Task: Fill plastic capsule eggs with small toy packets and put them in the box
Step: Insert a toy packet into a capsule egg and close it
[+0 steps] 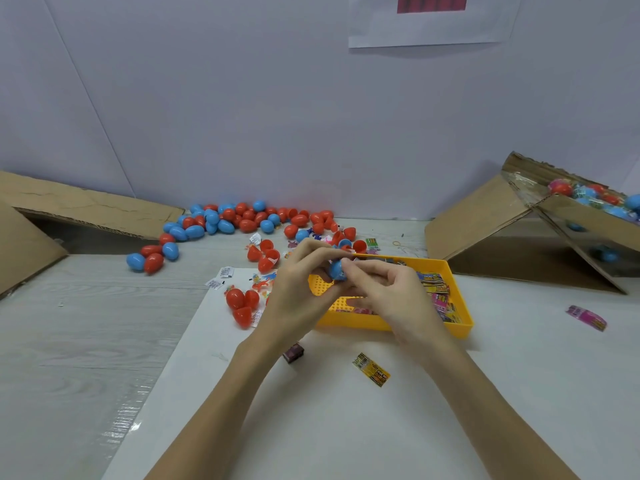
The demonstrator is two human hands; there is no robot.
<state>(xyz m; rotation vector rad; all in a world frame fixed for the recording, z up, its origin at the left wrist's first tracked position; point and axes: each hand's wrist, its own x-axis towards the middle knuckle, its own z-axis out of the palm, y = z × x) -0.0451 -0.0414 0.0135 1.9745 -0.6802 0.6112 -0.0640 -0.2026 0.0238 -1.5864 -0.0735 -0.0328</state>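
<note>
Both hands meet over the yellow tray at the table's middle. My left hand grips a blue capsule egg from the left and below. My right hand pinches the same egg at its right side with thumb and fingertips. Whether a packet is inside the egg is hidden. Small toy packets lie in the tray's right half. A cardboard box at the right back holds filled eggs.
A heap of red and blue eggs lies at the back by the wall. Red egg halves and loose packets sit left of the tray. A yellow packet, a dark one and a pink one lie loose. Flat cardboard stands at the left.
</note>
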